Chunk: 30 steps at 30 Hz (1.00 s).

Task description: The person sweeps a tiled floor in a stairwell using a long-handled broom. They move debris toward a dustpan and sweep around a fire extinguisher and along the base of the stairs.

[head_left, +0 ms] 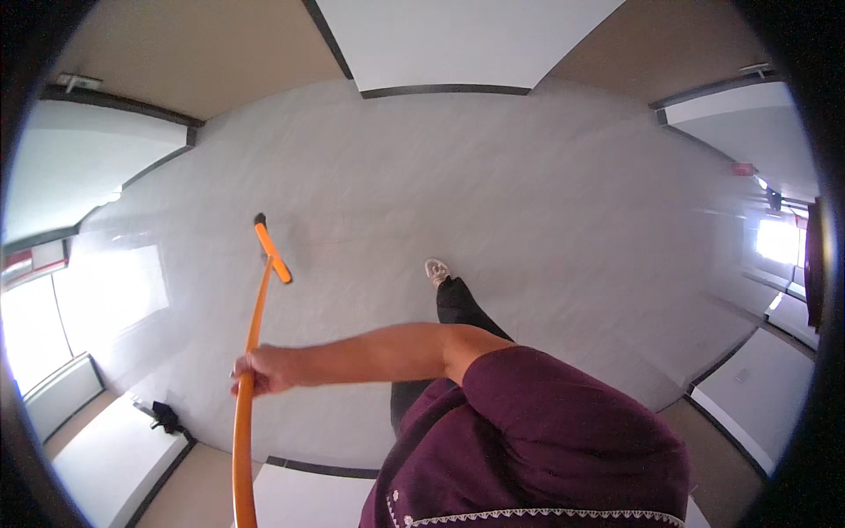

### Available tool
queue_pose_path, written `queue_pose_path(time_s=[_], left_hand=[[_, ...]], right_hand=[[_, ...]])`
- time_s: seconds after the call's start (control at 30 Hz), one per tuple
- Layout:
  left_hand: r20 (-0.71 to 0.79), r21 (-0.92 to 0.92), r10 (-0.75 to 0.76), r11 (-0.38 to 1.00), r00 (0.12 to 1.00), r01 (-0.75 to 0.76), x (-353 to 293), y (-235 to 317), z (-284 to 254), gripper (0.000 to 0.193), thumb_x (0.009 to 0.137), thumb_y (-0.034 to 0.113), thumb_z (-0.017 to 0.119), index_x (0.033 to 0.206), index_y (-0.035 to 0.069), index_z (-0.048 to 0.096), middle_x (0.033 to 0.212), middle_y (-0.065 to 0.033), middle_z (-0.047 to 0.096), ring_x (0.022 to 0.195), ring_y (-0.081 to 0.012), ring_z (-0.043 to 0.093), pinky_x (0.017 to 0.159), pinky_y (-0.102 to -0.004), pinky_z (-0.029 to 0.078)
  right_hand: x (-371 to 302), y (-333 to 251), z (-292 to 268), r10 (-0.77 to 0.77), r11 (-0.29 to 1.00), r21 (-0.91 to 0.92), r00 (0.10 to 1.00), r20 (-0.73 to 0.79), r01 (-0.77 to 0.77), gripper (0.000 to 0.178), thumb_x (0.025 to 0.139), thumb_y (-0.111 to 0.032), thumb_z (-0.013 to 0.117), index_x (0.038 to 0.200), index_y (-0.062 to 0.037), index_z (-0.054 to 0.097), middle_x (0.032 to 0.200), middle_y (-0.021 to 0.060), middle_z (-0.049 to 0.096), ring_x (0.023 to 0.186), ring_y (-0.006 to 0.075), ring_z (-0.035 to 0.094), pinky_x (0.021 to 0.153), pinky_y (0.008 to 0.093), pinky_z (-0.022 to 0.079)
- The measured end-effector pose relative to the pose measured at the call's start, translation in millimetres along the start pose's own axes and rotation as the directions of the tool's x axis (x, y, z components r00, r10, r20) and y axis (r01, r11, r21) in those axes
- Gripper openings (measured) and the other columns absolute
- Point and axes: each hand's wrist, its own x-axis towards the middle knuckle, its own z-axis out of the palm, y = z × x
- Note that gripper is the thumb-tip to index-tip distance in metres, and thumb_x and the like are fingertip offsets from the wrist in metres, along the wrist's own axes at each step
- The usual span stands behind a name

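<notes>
Pale grey tiled floor (528, 202) lies under a long orange-handled floor wiper (272, 253), its pole running forward from the right hand (262, 370) clenched around it, left hand unseen.

A hand (264, 370) grips a long-handled squeegee (251, 352) left of the person's forward foot (437, 270), its blade (272, 251) on the floor (528, 202) ahead.

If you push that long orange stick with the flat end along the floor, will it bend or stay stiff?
Probably stiff: the orange pole looks curved only as fisheye bending. It seems fairly light, since a single hand grips it. Its flat orange head rests on the smooth grey floor, so it would likely slide easily.
</notes>
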Motion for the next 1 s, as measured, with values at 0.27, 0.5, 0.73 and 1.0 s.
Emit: queue_pose_path(time_s=[0.27, 0.5, 0.73, 1.0], left_hand=[[0.062, -0.334, -0.201, 0.919, 0.978, 0.21, -58, -102, 61, 0.026, 0.085, 0.025, 0.042, 0.091, 0.002, 0.052, 0.064, -0.0039, 0.051, 0.057, -0.0171, 0.045, 0.057, -0.033, 0.038], [0.736, -0.324, -0.567, 0.183, 0.369, 0.928, -92, -111, 347, 0.029, 0.082, 0.015, 0.052, 0.106, -0.002, 0.05, 0.108, -0.015, 0.057, 0.104, -0.0238, 0.052, 0.097, -0.0381, 0.033], [0.458, -0.553, -0.661, 0.312, 0.595, 0.773, -44, -150, 325, 0.027, 0.079, 0.007, 0.054, 0.105, 0.001, 0.052, 0.1, -0.012, 0.059, 0.098, -0.0253, 0.056, 0.093, -0.0413, 0.038], [-0.085, -0.045, -0.5, 0.866, 0.862, 0.498, 2, -102, 135, 0.02, 0.084, 0.01, 0.053, 0.101, 0.001, 0.051, 0.08, -0.0122, 0.06, 0.074, -0.0213, 0.06, 0.076, -0.0342, 0.048]], right_hand=[[-200, -92, -92, -0.526, 0.835, -0.248, 0.846, -0.093, 0.492, 0.013, 0.084, -0.008, 0.048, 0.085, 0.0041, 0.052, 0.09, 0.0155, 0.057, 0.089, 0.0245, 0.056, 0.084, 0.036, 0.045], [-372, -271, -285, -0.749, 0.644, -0.483, 0.359, -0.557, 0.594, 0.008, 0.076, -0.003, 0.054, 0.077, 0.0, 0.047, 0.077, 0.0111, 0.051, 0.073, 0.0239, 0.055, 0.065, 0.0348, 0.049], [-246, -344, -263, -0.693, 0.718, -0.519, 0.541, -0.476, 0.464, 0.011, 0.078, -0.009, 0.052, 0.069, -0.0032, 0.05, 0.072, 0.0089, 0.051, 0.067, 0.0204, 0.056, 0.061, 0.0355, 0.05], [17, -193, -73, -0.244, 0.868, -0.489, 0.933, -0.264, 0.089, 0.011, 0.082, -0.011, 0.049, 0.08, -0.0005, 0.051, 0.083, 0.0119, 0.057, 0.078, 0.0275, 0.061, 0.07, 0.041, 0.053]])
